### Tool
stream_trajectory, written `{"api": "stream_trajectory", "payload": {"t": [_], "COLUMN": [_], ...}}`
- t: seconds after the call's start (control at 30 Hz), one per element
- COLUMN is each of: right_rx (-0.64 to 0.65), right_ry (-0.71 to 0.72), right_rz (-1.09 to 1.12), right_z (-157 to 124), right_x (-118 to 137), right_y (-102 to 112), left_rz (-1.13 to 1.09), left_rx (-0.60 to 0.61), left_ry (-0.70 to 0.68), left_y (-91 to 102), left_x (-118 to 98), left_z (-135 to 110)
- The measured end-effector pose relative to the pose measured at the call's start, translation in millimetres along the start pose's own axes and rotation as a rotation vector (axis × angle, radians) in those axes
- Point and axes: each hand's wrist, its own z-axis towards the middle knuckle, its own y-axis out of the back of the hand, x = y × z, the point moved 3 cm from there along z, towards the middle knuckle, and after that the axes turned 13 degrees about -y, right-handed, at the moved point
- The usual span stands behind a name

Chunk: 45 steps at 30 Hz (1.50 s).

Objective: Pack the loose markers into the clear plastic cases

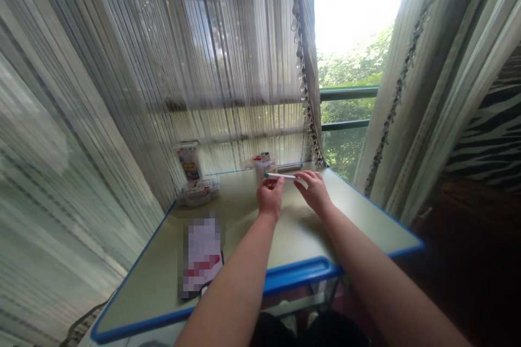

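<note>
Above the table, both of my hands hold a white marker (285,177) with a green end pointing left. My left hand (270,197) is closed around its green-end side, in front of a tub of markers. My right hand (314,188) pinches the marker's right end between thumb and fingers. Just behind my left hand stands the clear tub (260,172), with several coloured marker tops showing over its rim. My hand covers part of the tub.
The pale table (366,222) has a blue raised edge. A clear container (199,190) and a taller one (189,160) stand at the back left. A blurred-out flat item (203,252) lies at the left. Behind the tub lies a thin bar (290,167). Curtains (236,65) hang behind.
</note>
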Motion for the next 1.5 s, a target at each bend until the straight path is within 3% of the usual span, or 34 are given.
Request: {"api": "stream_trajectory", "payload": {"t": [0.3,0.5,0.8,0.97,1.17,1.5], "right_rx": [0.061,0.1,0.182,0.147,0.119,0.136], "right_ry": [0.048,0.096,0.048,-0.033,0.042,0.047], "right_rz": [0.043,0.067,0.093,0.154,0.192,0.185], "right_z": [-2.4,-2.4,-4.2,-4.4,-2.4,-2.1], "right_x": [3.6,8.2,13.3,12.1,12.7,8.3], "right_y": [-3.1,-0.4,1.7,3.0,4.2,-1.1], "left_rz": [-0.239,-0.235,-0.203,-0.175,-0.143,-0.227], "left_rx": [0.036,0.056,0.028,0.012,0.044,0.027], "left_ry": [0.087,0.116,0.077,0.047,0.054,0.142], "left_y": [-5.1,-5.5,-4.8,-1.5,-2.1,-3.9], "left_x": [-1.3,-1.6,0.3,-0.2,1.5,-3.8], "left_z": [0.9,-0.5,1.8,1.7,-0.2,-0.4]}}
